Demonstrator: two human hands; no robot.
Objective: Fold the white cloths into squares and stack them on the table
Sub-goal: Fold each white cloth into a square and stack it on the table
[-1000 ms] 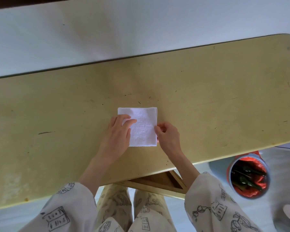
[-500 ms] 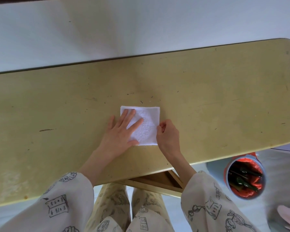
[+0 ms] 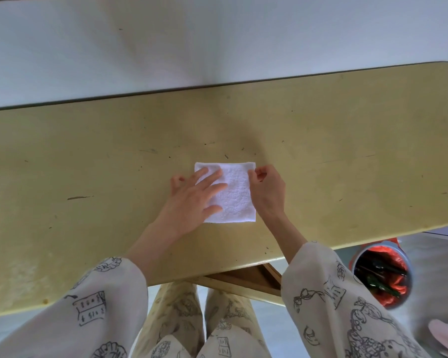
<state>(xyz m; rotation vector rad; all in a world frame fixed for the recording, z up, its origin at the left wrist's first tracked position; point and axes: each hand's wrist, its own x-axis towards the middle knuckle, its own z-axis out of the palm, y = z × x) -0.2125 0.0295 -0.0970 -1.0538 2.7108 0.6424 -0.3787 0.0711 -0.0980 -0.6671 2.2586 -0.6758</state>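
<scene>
1. One cloth lies on the table, near the middle and toward your edge. It already reads as a small, nearly square pad, with straight top, right and bottom edges.

2. Your left hand rests flat on the cloth's left half, fingers spread and open, pressing it down. It grips nothing. The thumb side sits low on the cloth and the little finger is off on the bare table.

3. Your right hand sits just beside the cloth's right edge. Thumb and forefinger are curled in at the upper right corner and look to be pinching that edge, though you cannot tell for certain how many layers they hold.

4. Judged from this, the folding of this cloth is done or all but done; what remains for it looks like squaring the corner and smoothing.

5. No stack shows anywhere on the table, and no other cloths are in view. This piece may be the base of the stack, or one still to be carried to a pile out of sight.

6. How many cloths are left cannot be told from here. The bin on the floor to your right holds red and dark items, not cloths.
</scene>
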